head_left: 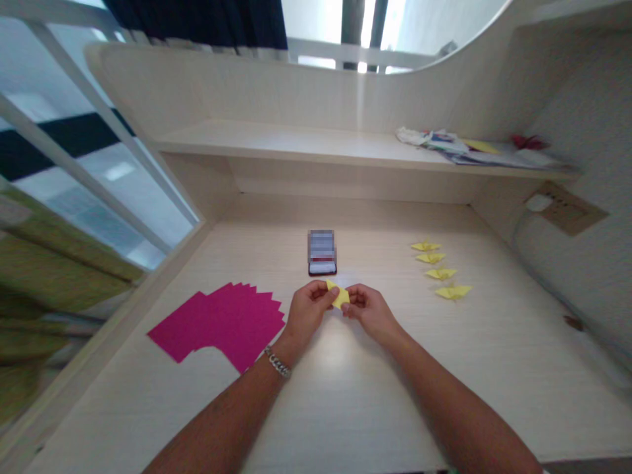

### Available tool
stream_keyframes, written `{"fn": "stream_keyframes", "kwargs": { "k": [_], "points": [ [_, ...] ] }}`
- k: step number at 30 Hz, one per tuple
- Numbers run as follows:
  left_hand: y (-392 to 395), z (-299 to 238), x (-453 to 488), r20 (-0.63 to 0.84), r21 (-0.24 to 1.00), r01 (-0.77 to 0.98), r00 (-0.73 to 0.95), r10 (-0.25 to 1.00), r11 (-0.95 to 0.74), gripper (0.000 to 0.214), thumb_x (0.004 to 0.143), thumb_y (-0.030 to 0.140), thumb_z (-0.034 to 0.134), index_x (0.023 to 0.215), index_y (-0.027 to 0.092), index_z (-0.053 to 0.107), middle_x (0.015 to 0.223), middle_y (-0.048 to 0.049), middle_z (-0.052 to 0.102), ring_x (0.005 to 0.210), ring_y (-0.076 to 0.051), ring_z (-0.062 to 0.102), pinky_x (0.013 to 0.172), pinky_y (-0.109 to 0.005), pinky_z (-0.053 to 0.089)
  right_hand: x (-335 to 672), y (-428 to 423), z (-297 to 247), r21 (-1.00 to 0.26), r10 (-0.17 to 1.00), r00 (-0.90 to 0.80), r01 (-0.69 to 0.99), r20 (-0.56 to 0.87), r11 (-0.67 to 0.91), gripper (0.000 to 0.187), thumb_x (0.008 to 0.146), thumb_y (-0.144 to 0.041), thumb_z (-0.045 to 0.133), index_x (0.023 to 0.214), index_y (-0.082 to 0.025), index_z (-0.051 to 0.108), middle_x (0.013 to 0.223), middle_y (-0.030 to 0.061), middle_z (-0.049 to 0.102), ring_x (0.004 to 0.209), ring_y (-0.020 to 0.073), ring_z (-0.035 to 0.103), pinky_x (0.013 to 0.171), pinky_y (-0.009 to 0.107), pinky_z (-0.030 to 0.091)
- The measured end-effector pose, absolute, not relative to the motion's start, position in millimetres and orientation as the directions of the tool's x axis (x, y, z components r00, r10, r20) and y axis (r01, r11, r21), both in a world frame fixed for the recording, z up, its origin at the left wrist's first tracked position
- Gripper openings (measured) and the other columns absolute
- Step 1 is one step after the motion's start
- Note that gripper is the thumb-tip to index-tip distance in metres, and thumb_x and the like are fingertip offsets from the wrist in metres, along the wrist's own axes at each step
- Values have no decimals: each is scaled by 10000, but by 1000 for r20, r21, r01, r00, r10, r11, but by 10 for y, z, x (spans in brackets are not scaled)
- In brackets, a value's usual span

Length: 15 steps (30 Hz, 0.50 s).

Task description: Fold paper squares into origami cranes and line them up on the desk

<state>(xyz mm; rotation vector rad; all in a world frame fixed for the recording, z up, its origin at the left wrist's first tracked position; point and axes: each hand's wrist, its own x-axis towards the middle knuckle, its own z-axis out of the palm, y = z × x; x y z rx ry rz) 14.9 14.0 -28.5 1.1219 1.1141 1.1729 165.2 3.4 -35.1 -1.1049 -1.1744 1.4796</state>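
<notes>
A small folded piece of yellow paper [340,297] is held between my two hands above the desk's middle. My left hand [310,306] pinches its left side, thumb on top. At its right edge, the thumb and fingers of my right hand [371,309] grip the paper too. Just beyond my hands a phone [322,251] lies on the desk, its screen blurred. Several folded yellow paper figures [453,292] stand in a row to the right. Left of my left hand, pink paper sheets [232,319] are fanned out.
A pale wooden desk [336,408] spans the view. Above its back edge, a shelf [296,141] carries papers [474,150] at the right. A cable runs from a wall socket [573,204] down the right side. White rails [93,79] stand at the left.
</notes>
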Motion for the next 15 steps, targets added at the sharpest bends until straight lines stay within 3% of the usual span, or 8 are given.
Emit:
{"fn": "stream_keyframes", "kwargs": {
  "k": [7, 15],
  "points": [
    [141, -289, 149, -92, 965, -240, 58, 994, 103, 205, 669, 287, 716, 721, 134, 589, 685, -14, 640, 636, -128, 618, 635, -255, 515, 1729, 72, -272, -991, 994, -28, -83, -101, -103, 237, 678, -327, 678, 839, -154, 659, 702, 21, 661, 585, 127, 597, 582, 259, 474],
    [112, -241, 127, 18, 999, -46, 72, 997, -15, 253, 700, 282, 704, 883, 123, 635, 787, -48, 672, 643, -144, 637, 628, -275, 536, 1780, 56, -222, -999, 998, -56, -24, -23, -24, 257, 688, -319, 691, 885, -156, 667, 563, -7, 618, 497, 124, 557, 524, 254, 452]
  ]
}}
